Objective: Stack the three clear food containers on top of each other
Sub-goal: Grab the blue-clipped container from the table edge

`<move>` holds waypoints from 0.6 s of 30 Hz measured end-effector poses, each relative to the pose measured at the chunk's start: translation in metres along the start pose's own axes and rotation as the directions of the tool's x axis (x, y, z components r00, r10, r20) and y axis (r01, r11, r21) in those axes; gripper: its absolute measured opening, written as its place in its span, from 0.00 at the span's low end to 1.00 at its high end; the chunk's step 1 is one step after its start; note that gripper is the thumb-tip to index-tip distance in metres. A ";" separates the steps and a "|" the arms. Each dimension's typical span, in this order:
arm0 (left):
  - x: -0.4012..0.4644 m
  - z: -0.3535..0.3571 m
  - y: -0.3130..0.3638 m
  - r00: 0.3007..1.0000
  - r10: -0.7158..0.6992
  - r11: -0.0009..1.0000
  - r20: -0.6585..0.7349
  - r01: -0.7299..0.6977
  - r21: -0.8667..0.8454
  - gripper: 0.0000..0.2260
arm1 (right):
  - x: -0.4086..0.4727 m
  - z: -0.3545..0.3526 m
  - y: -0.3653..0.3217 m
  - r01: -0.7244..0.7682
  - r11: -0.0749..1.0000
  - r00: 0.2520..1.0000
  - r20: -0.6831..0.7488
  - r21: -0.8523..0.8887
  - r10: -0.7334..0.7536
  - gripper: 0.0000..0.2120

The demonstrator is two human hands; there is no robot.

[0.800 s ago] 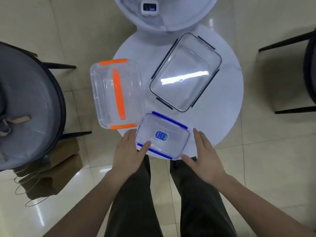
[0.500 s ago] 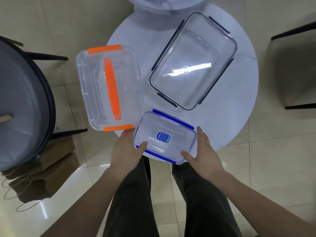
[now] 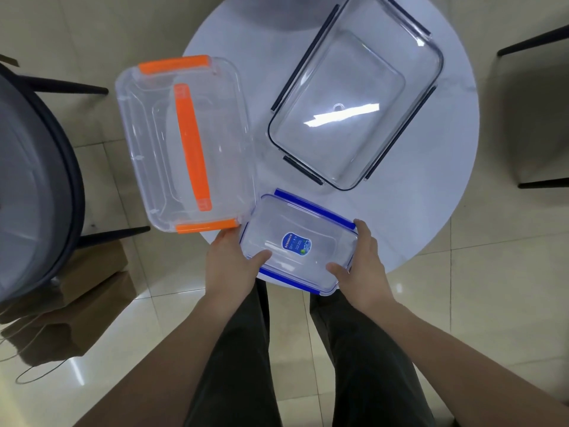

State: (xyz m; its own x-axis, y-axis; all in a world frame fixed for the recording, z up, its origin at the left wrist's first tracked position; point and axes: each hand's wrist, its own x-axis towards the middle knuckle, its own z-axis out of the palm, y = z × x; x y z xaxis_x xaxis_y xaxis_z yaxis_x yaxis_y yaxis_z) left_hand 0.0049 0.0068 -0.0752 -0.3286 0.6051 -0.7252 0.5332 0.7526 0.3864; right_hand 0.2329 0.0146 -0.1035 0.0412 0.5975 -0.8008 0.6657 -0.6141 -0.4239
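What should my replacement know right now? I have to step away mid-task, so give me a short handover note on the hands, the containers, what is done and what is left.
Left hand: gripping the left end of the blue-clipped container, thumb on its lid.
Right hand: gripping that container's right end.
Blue-clipped container: smallest, at the near edge of the round white table.
Orange-handled container: on the table's left side, overhanging the edge.
Dark-clipped container: far right of the table, standing alone.
Done: nothing is stacked; all three lie separately.
Left: build the stack, probably with the small blue one on top.
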 end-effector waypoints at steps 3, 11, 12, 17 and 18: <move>0.004 0.003 0.001 0.997 -0.078 0.997 -0.012 0.078 -0.018 0.27 | 0.004 0.004 0.006 -0.001 0.998 1.000 -0.015 0.069 0.002 0.43; 0.008 0.007 0.004 0.984 -0.167 0.985 -0.054 0.164 -0.059 0.26 | 0.008 0.009 0.011 -0.003 0.991 0.999 -0.039 0.131 0.008 0.42; 0.007 0.006 0.004 0.984 -0.170 0.984 -0.056 0.166 -0.065 0.26 | 0.008 0.009 0.010 -0.004 0.989 0.999 -0.036 0.145 0.010 0.43; 0.005 0.007 0.005 0.984 -0.166 0.983 -0.068 0.159 -0.095 0.26 | 0.008 0.007 0.012 0.008 0.983 1.000 -0.007 0.184 -0.006 0.42; 0.005 0.007 0.004 0.984 -0.162 0.983 -0.070 0.154 -0.104 0.26 | 0.008 0.007 0.012 0.017 0.982 1.000 -0.011 0.188 -0.015 0.41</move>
State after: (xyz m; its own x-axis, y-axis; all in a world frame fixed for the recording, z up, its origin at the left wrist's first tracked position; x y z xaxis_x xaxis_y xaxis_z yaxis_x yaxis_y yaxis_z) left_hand 0.0114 0.0109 -0.0811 -0.4642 0.4922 -0.7363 0.3922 0.8596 0.3274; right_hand 0.2364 0.0080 -0.1178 0.0391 0.6120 -0.7899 0.5145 -0.6900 -0.5092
